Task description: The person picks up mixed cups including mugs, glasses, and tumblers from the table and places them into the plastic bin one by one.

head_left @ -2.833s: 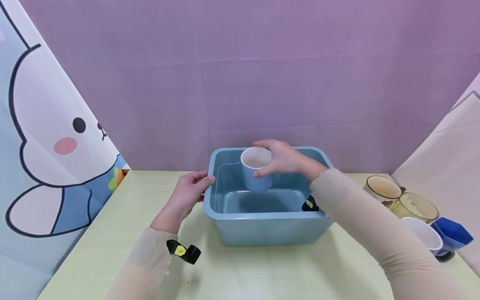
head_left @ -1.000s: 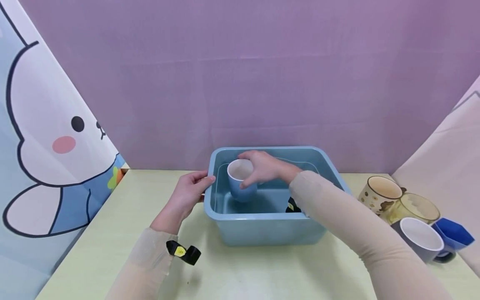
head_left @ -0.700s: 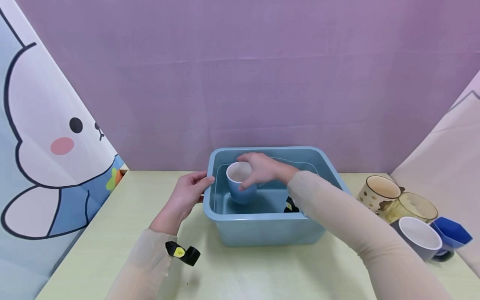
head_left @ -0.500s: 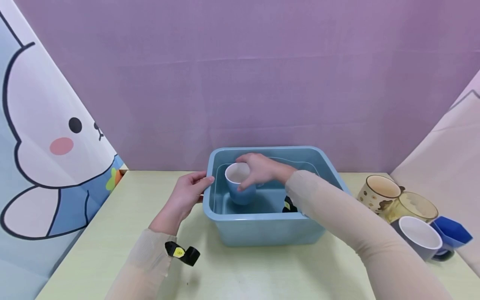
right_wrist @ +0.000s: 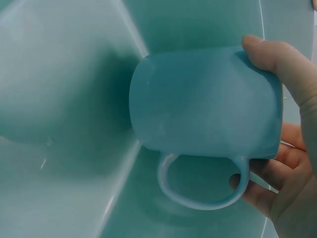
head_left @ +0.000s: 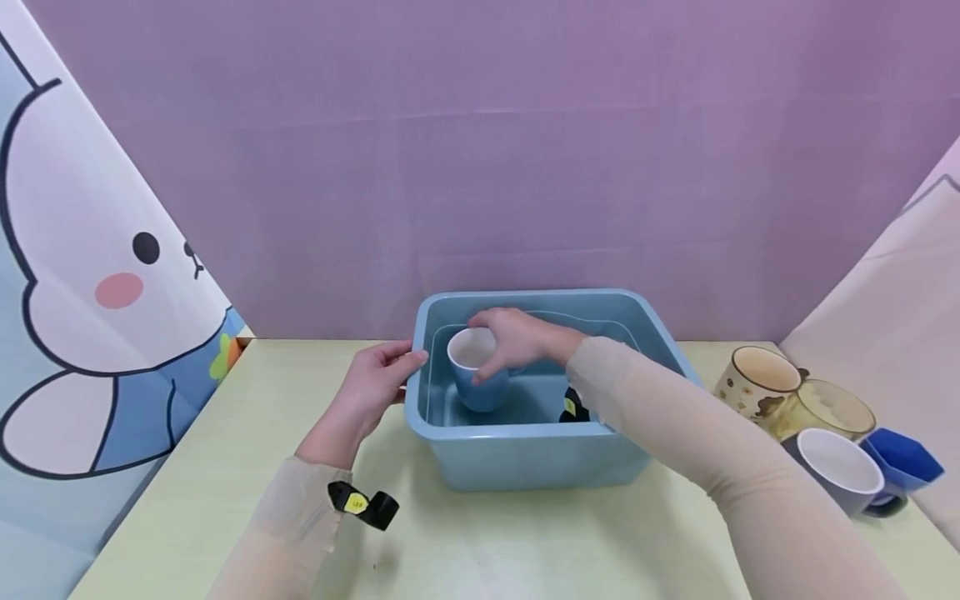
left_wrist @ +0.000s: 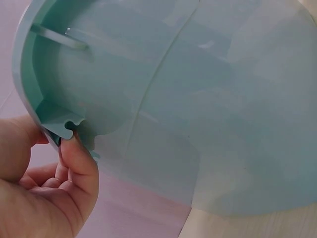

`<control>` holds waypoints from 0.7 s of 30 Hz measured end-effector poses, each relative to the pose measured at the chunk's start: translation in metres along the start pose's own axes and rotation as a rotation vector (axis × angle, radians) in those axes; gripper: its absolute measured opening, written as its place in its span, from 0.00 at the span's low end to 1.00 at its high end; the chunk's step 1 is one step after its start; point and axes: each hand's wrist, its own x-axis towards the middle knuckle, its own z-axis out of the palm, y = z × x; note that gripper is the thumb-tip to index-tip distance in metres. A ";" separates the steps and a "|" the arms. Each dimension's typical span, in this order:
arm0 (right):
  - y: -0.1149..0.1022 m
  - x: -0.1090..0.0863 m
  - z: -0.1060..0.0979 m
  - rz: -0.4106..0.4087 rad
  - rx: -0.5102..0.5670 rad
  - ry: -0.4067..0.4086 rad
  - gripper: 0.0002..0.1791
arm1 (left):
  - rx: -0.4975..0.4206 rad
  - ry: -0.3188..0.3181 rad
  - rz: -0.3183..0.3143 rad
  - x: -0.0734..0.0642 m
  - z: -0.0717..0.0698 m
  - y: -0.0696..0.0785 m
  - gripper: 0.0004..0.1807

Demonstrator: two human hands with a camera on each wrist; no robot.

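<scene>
1. The glossy light-blue mug with a white interior (head_left: 480, 395) is inside the rectangular blue plastic basin (head_left: 536, 462), by its left wall, handle toward the basin's right side. Whether its base touches the basin floor cannot be told.
2. The right hand (head_left: 520, 337) grasps the mug around its upper part, thumb on the near side, some fingertips close to the handle. If the base is clear of the floor, a loosened grip could drop it; the smooth surface makes slipping plausible.
3. The left hand (head_left: 372, 381) grips the basin's left rim, thumb on top, fingers beneath. Pulling there could shift or tip the basin and knock the mug against the wall.
4. The basin stands near the back edge of the pale wood-grain bench (head_left: 225, 467). The right sleeve (head_left: 675, 421) crosses its front right corner; catching that rim could jolt the basin.
5. Toward the bench's right edge cluster a cream mug with brown spots (head_left: 746, 392), a transparent amber cup (head_left: 835, 410), a grey mug with a white interior (head_left: 838, 462) and a dark-blue angular cup (head_left: 903, 458). A wide elbow swing could topple them, closely packed as they are.
</scene>
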 end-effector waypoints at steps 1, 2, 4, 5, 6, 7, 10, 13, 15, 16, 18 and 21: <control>0.000 0.000 0.000 -0.004 -0.002 -0.004 0.47 | 0.001 0.002 0.000 0.000 0.000 0.000 0.23; 0.000 0.001 0.000 -0.009 -0.006 -0.009 0.47 | 0.002 0.004 -0.001 0.000 0.000 0.000 0.23; 0.001 0.001 0.000 -0.016 -0.018 -0.019 0.47 | 0.004 0.006 -0.002 0.001 -0.001 0.000 0.23; 0.001 0.001 0.000 -0.016 -0.022 -0.025 0.47 | 0.005 0.006 -0.001 0.001 -0.001 -0.001 0.24; 0.001 0.002 0.001 -0.015 -0.024 -0.031 0.47 | 0.005 0.005 -0.003 0.001 -0.001 -0.001 0.24; 0.001 0.002 0.001 -0.013 -0.026 -0.036 0.47 | 0.004 0.005 -0.003 0.001 -0.001 -0.001 0.24; 0.002 0.002 0.002 -0.009 -0.037 -0.040 0.47 | 0.005 0.001 -0.003 0.002 -0.001 -0.001 0.24; 0.002 0.002 0.002 -0.004 -0.036 -0.041 0.47 | 0.008 -0.003 -0.001 0.002 -0.001 0.000 0.24; 0.002 0.001 0.002 -0.004 -0.046 -0.046 0.47 | 0.011 -0.004 0.003 0.002 -0.001 0.000 0.24; 0.002 0.001 0.002 -0.001 -0.048 -0.052 0.47 | 0.013 -0.004 0.006 0.002 -0.001 0.000 0.24; 0.002 0.000 0.002 0.004 -0.057 -0.064 0.48 | 0.013 -0.005 0.011 0.003 0.000 0.001 0.23; 0.003 0.000 0.003 0.013 -0.066 -0.082 0.48 | 0.010 -0.006 0.012 0.003 0.001 0.001 0.23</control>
